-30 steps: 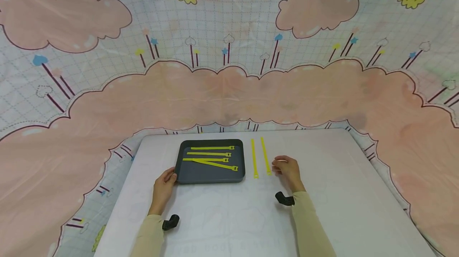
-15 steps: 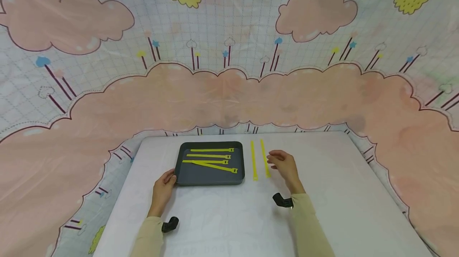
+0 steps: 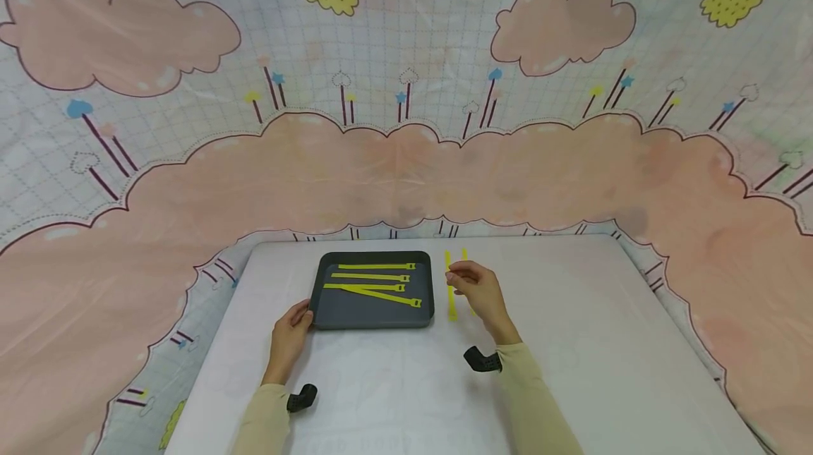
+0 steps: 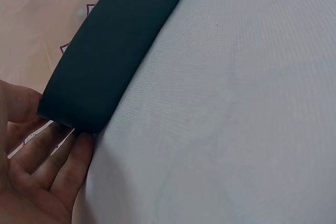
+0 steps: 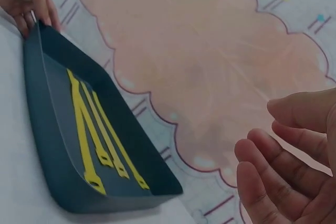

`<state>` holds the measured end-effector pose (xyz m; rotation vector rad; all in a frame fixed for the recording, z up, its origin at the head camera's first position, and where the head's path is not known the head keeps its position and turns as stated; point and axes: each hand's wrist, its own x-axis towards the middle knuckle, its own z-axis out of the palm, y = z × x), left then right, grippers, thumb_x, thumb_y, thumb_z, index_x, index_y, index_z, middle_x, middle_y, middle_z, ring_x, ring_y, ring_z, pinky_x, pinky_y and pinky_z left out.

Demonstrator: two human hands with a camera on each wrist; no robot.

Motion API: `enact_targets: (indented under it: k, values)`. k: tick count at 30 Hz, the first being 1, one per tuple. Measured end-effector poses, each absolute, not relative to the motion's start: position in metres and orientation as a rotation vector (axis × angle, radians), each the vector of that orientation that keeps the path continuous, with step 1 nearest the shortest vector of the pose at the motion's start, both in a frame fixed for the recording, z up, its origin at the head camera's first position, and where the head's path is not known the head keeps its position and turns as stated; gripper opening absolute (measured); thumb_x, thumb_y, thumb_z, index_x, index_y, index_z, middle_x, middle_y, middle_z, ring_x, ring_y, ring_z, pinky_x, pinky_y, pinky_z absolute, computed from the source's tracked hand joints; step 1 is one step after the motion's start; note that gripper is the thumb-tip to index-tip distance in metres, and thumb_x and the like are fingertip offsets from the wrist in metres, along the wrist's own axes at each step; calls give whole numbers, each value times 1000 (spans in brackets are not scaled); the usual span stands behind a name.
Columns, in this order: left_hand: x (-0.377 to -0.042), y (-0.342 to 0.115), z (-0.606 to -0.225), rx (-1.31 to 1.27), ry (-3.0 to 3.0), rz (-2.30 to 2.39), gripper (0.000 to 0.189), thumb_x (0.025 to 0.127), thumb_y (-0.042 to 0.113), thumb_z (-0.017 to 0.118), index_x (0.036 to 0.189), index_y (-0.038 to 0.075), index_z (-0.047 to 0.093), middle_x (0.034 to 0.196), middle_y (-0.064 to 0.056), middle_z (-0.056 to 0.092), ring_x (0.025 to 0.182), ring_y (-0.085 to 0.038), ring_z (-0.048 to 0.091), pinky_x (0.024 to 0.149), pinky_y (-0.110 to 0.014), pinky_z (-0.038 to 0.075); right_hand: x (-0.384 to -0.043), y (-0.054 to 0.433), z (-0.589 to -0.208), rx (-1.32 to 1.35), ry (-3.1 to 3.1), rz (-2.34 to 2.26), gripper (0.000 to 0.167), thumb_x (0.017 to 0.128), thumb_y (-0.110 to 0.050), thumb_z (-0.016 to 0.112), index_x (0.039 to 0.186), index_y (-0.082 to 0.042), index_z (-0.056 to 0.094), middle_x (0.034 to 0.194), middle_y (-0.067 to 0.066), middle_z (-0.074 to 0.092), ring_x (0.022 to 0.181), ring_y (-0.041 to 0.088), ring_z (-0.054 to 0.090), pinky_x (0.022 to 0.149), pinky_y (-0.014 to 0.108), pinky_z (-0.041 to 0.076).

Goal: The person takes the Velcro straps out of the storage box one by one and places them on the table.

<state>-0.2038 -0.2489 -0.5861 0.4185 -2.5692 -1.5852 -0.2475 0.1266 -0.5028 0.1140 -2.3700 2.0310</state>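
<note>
A dark grey rectangular tray lies on the white table, holding several flat yellow cable straps with slotted heads. My left hand grips the tray's near left corner, the thumb at the rim and fingers against the outer wall in the left wrist view. Right of the tray, two more yellow straps lie lengthwise: a left strap and a right strap. My right hand hovers above them, partly covering both. In the right wrist view its thumb and loosely bent fingers stand apart with nothing between them.
The white table stretches toward me and to both sides. Behind it hangs a cloth backdrop with printed clouds. A black wrist camera sits on the right wrist, another black camera on the left.
My right hand has moved left, from beside the right strap to over both table straps, its fingertips now at the left one. Left hand, tray and straps stay in place.
</note>
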Motion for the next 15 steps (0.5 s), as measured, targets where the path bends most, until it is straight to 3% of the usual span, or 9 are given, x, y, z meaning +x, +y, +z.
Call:
enact_targets:
  k: [4,7,11,15]
  values:
    - [-204,-249,-586,434,-2565,-1592,40,103,21,50,141,7,52,138,-18,58,127,-29,57,90,-12,44,-246,112,-504,135,-2378,2116,27,90,-16,72,113,-2,68,102,16,71,90,22,68,73,24,56]
    - [-204,-248,-586,443,-2562,-1596,40,103,21,50,141,8,52,138,-18,58,127,-28,57,81,-3,36,-245,100,-507,152,-2379,2141,26,90,-14,72,114,-2,68,102,14,71,94,29,68,75,29,57]
    - [-204,-248,-588,444,-2562,-1591,40,103,21,50,141,8,52,138,-18,58,127,-28,57,79,-1,35,-242,86,-511,235,-2404,2117,27,90,-14,72,114,-3,68,104,13,71,94,31,68,78,38,58]
    - [-205,-247,-586,442,-2558,-1583,40,103,21,51,140,7,53,137,-18,59,126,-28,57,81,-3,37,-242,74,-514,314,-2451,2068,28,90,-15,72,114,-2,67,104,14,71,90,24,68,78,42,58]
